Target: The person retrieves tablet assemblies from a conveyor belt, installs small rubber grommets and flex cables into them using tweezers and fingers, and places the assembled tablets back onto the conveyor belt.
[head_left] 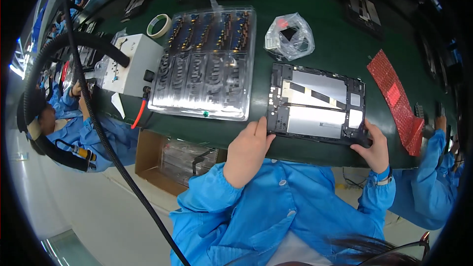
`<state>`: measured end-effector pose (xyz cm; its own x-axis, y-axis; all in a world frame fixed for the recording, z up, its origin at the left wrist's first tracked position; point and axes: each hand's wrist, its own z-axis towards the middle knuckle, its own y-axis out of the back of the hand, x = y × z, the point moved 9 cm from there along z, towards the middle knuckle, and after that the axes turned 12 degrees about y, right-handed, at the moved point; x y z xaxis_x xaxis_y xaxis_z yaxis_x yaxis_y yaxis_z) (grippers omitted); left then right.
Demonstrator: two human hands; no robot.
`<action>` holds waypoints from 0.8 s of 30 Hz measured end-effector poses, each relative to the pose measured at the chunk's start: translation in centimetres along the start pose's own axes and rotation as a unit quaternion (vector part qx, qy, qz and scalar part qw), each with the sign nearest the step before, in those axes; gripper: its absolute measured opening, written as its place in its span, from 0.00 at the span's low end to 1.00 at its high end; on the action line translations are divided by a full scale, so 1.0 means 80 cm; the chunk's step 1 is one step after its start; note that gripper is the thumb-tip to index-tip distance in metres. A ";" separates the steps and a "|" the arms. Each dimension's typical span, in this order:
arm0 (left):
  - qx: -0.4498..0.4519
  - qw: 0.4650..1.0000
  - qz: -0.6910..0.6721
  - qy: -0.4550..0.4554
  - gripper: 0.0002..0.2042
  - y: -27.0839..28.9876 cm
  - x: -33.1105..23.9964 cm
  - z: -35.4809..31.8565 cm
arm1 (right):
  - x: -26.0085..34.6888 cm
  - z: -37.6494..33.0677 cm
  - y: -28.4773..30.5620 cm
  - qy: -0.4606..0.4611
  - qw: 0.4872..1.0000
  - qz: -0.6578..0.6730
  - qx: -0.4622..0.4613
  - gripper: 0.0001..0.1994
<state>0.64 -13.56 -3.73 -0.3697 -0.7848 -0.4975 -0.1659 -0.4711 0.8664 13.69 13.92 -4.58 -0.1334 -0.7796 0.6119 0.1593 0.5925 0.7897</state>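
Opened tablet and surroundings; clock positions are read from the opened tablet (pixel 315 123) as dial centre, twelve at the far side. The tablet lies at the near edge of the green table (pixel 266 17), its internals uppermost; its underside is hidden, and whether it rests fully on the surface cannot be told. The left hand (pixel 248 155), at eight o'clock, is clamped on the near left corner, most fingers concealed behind its own back. The right hand (pixel 375 148), at four, pinches the near right corner between thumb and fingers, the fingertips partly hidden.

A black braided cable (pixel 111 140) crosses the left of the view and partly covers a co-worker's blue sleeve (pixel 88 135) at nine. Dark units (pixel 363 14) at one o'clock are too dim for detail. Red bubble wrap (pixel 394 93) lies at three; a crumpled clear bag (pixel 300 47), at eleven, has contents hard to make out. A white box (pixel 140 64) and a tape roll (pixel 165 30) stand near ten.

Also toward ten, a clear tray (pixel 197 112) bears small boards (pixel 225 29) in its far rows; glare obscures its near compartments. Below table level at eight, a cardboard carton (pixel 148 153) contains clear plastic pieces (pixel 180 157).
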 end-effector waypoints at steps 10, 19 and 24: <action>-0.192 0.934 0.254 -0.163 0.05 0.181 0.048 0.232 | 0.055 -0.006 0.069 0.047 0.970 0.020 -0.236 0.14; -0.077 0.915 0.352 -0.183 0.06 0.108 0.107 0.344 | 0.086 0.011 0.058 0.078 0.971 0.017 -0.226 0.10; -0.046 0.946 0.270 -0.171 0.06 0.112 0.115 0.341 | 0.093 0.022 0.048 0.089 0.973 0.034 -0.212 0.09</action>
<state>-29.17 -13.99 0.64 -0.6537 -0.7531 0.0745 0.2072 -0.0835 0.9747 11.62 10.72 3.09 0.0581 -0.7863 0.6151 0.5559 0.5373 0.6343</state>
